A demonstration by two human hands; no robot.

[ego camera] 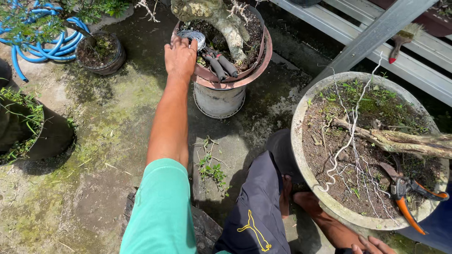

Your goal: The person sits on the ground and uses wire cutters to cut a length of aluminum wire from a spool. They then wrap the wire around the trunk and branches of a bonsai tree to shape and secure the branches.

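1. A coil of thin grey wire (pixel 192 37) lies on the soil at the left inner edge of a round brown pot (pixel 254 70), and that pot serves as the landmark here.
2. The left hand (pixel 180 57) reaches out on a straight arm, its back toward the camera, and rests over the pot's left rim with its fingertips on the coil; whether the fingers actually pinch the wire cannot be told.
3. Just right of the coil, inside the same pot, lie dark-handled pliers (pixel 220 66), next to a thick pale gnarled trunk (pixel 221 21) rising from the soil.
4. The pot stands on an upturned grey bucket (pixel 219 100).
5. Left of the pot sits a small black pot (pixel 101 52), and beyond that a looped blue hose (pixel 44 44).
6. Right of and nearer than the pot stands a wide grey bowl-shaped planter (pixel 301 155) holding a leaning trunk (pixel 405 141), strands of pale wire (pixel 351 141) and orange-handled cutters (pixel 407 197).
7. The right hand (pixel 369 244) shows only partly at the bottom edge below that planter, fingers loosely extended and holding nothing visible.
8. A red-handled brush (pixel 402 40) lies on the grey slats far right of the pot.
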